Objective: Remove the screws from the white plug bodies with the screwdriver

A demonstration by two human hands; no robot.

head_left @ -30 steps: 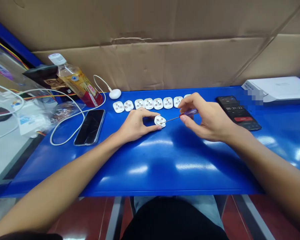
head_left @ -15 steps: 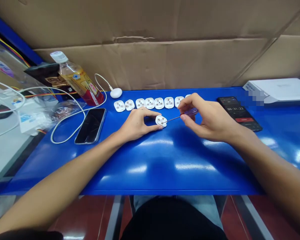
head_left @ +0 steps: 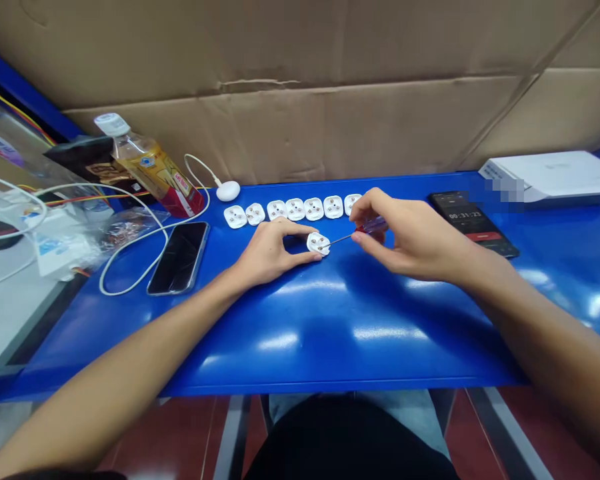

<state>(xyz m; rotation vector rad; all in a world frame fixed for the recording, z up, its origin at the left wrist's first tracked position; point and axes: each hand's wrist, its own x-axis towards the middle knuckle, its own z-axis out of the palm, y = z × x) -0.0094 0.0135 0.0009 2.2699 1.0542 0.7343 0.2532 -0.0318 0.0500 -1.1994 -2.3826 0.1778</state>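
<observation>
- Close in, two bare forearms reach over the glossy blue surface (head_left: 330, 327) toward its middle.
- The left hand (head_left: 267, 252) rests on the surface. Its fingers (head_left: 291, 227) are clamped on a small white plug piece (head_left: 319, 243) with metal contacts, index finger on the far side and thumb on the near side.
- The right hand (head_left: 410, 240) pinches a thin screwdriver (head_left: 361, 232) with a red and purple handle between thumb and fingertips. The metal tip touches the face of the plug piece.
- Left of the left hand lies a black smartphone (head_left: 179, 257), screen dark, inside a loop of white cable (head_left: 130, 235).
- Just beyond the hands, a row of matching white plug pieces (head_left: 295, 209) sits side by side. Its right end is hidden behind the right hand.
- Beyond the right wrist lies a second black phone (head_left: 473, 223) showing timer digits.
- Farthest back are a tilted plastic drink bottle (head_left: 150, 167) at the left, a flat white box (head_left: 555, 173) at the right, and a brown cardboard wall (head_left: 300, 100).
</observation>
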